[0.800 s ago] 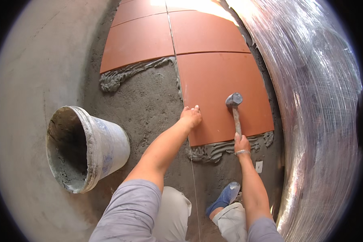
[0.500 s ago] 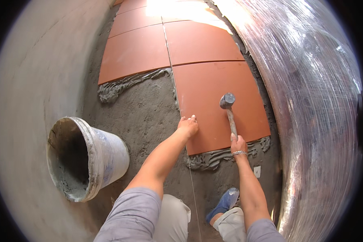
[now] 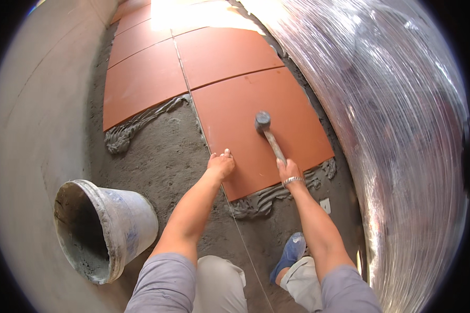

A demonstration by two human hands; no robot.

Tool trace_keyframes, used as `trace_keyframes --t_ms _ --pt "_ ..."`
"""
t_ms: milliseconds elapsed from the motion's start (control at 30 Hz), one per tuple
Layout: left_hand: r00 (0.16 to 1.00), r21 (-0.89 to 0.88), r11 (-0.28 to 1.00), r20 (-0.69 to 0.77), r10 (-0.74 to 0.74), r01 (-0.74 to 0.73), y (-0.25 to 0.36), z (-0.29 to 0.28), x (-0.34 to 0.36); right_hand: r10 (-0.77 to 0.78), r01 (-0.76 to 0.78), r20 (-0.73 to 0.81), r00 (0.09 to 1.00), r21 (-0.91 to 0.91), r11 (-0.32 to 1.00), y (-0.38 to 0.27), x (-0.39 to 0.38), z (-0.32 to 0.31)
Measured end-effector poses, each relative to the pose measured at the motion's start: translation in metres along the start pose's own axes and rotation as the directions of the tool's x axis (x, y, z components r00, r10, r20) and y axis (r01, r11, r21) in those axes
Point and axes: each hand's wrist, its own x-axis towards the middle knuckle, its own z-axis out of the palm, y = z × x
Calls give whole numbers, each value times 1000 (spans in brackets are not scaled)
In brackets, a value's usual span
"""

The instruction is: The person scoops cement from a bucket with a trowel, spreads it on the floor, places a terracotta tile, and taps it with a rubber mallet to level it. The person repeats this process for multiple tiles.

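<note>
My right hand (image 3: 290,171) is closed round the wooden handle of a mallet (image 3: 263,122). Its dark, round head is over the middle of the nearest terracotta tile (image 3: 245,159); whether it touches the surface I cannot tell. At the left edge of that tile, beside a taut string (image 3: 248,252), my left hand (image 3: 222,165) rests with its fingers stretched out, holding nothing. Grey ridged mortar (image 3: 258,207) sticks out from under the tile's near edge.
A mortar-smeared bucket (image 3: 133,216) lies tipped at the left, grey mix inside. Farther tiles (image 3: 143,86) extend away, with bare rough floor (image 3: 156,151) left of the string. A wall (image 3: 36,125) bounds the left, a plastic-wrapped bulk (image 3: 402,172) the right.
My view has turned, so the tiles and bucket sit farther left in the picture. My right hand still grips the mallet, and my left hand stays at the tile's edge.
</note>
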Motion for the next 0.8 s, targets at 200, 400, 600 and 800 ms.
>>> trace_keyframes --t_ms 200,400,600,800 --pt "999 -68 998 39 -15 17 -2 0 2 -37 120 -365 930 207 971 -27 52 5" --pt "999 2 1000 -29 19 -19 1 -2 -1 -41 36 -119 992 -40 999 -28 26 -23" --pt "998 67 997 44 -37 34 6 -15 2 -240 311 374 896 -139 940 84 -153 -83" --pt "995 162 986 93 -44 29 18 -29 -8 363 -178 534 763 -366 913 209 -311 -120"
